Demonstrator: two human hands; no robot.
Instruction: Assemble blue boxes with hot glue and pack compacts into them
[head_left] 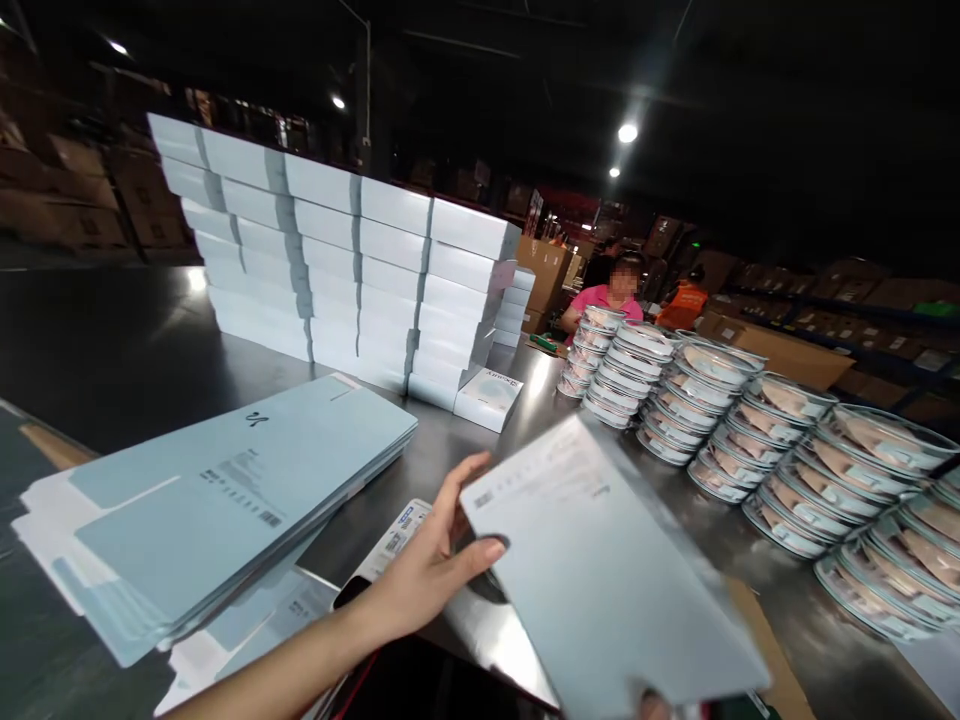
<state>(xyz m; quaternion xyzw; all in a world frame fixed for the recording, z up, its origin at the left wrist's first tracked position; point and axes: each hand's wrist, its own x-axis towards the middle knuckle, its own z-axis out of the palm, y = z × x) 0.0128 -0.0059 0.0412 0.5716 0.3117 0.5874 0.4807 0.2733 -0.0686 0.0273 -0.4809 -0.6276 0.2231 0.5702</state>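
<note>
My left hand [431,565] grips the left edge of a flat, unfolded pale blue carton blank [600,570], thumb on its top face. The blank is tilted over the metal table's near edge. My right hand [654,705] shows only as a fingertip at the blank's bottom edge, at the frame's border. To the left lies a stack of the same flat blanks [225,500] with printed labels and barcodes.
Assembled pale blue boxes [337,260] form a tall wall at the back of the steel table [135,340]. Several stacks of round clear-lidded containers [750,430] line the right side. A person in pink [604,300] sits beyond. Cardboard boxes [780,350] stand behind.
</note>
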